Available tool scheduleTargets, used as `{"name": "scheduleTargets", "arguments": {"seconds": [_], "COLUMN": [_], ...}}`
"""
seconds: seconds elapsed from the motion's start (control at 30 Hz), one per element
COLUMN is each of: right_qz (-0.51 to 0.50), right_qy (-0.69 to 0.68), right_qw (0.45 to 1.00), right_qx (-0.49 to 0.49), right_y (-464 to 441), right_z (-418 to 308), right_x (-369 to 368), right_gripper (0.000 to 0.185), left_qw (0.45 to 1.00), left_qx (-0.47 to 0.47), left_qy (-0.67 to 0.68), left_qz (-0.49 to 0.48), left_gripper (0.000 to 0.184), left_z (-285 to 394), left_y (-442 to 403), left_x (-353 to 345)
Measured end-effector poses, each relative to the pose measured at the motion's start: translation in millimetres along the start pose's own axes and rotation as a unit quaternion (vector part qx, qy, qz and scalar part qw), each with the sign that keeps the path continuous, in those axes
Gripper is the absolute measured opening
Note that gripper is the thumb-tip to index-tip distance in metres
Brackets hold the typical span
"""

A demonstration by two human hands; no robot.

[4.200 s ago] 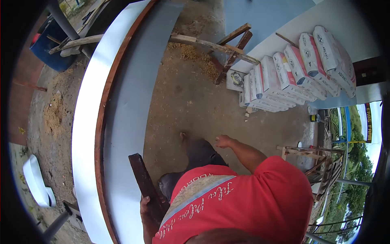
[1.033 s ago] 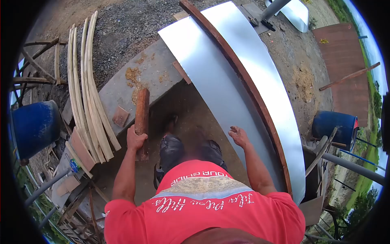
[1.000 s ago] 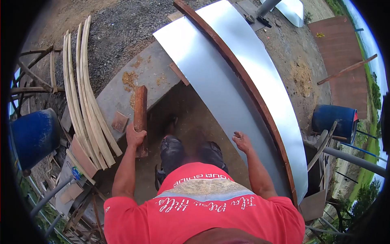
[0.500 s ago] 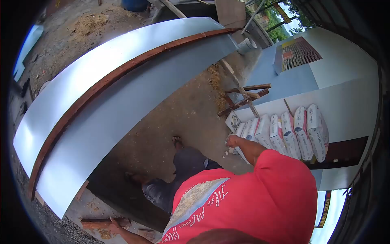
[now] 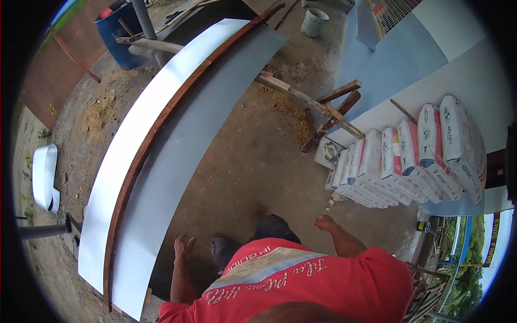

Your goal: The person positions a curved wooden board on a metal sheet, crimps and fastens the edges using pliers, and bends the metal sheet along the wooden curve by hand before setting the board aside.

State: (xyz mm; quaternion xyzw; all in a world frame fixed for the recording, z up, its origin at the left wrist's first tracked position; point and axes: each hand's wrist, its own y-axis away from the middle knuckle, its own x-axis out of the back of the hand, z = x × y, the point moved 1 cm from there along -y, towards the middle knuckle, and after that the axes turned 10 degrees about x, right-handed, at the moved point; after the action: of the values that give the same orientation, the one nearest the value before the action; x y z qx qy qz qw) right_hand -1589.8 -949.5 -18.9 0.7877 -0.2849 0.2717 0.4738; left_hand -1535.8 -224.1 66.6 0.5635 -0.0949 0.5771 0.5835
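My left hand [image 5: 184, 246] is low beside the near edge of the pale metal sheet [image 5: 183, 156], its fingers loosely apart and nothing visible in them. A long reddish-brown wooden beam [image 5: 141, 156] lies lengthwise on the sheet. Over the floor on the other side of my body, my right hand [image 5: 325, 222] is curled closed, with no object visible in it. Neither hand visibly touches the sheet or the beam. The short brown wood block is out of view.
Stacked cement bags [image 5: 371, 161] line the wall at the right. A wooden trestle [image 5: 331, 110] stands before them, near sawdust. At the back are a white bucket [image 5: 314, 22] and a blue barrel [image 5: 123, 37]. A white curved piece [image 5: 45, 177] lies far left.
The view has turned from the ledge and wood strips toward the wall and bags. My left hand has let go of the brown wood block and come back near my body.
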Motion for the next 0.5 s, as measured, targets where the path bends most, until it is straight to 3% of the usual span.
{"name": "scheduleTargets", "arguments": {"seconds": [0.03, 0.1, 0.17, 0.23, 0.37, 0.43, 0.5], "right_qz": [0.022, 0.068, 0.067, 0.057, 0.008, 0.036, 0.225], "right_qy": [-0.013, -0.041, -0.082, -0.103, -0.108, -0.160, -0.284], "right_qw": [1.000, 0.997, 0.993, 0.991, 0.993, 0.976, 0.926], "right_qx": [0.004, 0.006, -0.051, -0.068, -0.039, -0.144, -0.102], "right_y": [-3, -1, -9, -26, -94, -129, -161], "right_z": [5, 5, -23, -38, -46, -86, -128], "right_x": [9, 30, 73, 95, 127, 192, 243], "right_gripper": [0.011, 0.015, 0.020, 0.025, 0.030, 0.031, 0.032], "left_qw": [0.998, 0.998, 0.996, 0.994, 0.989, 0.975, 0.970], "left_qx": [-0.050, -0.032, -0.043, -0.053, -0.024, -0.013, 0.000], "left_qy": [0.017, 0.057, 0.072, 0.073, -0.068, -0.155, -0.135], "left_qz": [0.016, -0.007, -0.033, -0.054, -0.128, -0.156, -0.202], "left_gripper": [0.053, 0.054, 0.054, 0.055, 0.055, 0.054, 0.051], "left_z": [34, 119, 163, 170, 140, 129, 149], "left_y": [-14, -16, -40, -66, -129, -176, -203], "left_x": [5, 39, 51, 47, 18, -1, 10]}}
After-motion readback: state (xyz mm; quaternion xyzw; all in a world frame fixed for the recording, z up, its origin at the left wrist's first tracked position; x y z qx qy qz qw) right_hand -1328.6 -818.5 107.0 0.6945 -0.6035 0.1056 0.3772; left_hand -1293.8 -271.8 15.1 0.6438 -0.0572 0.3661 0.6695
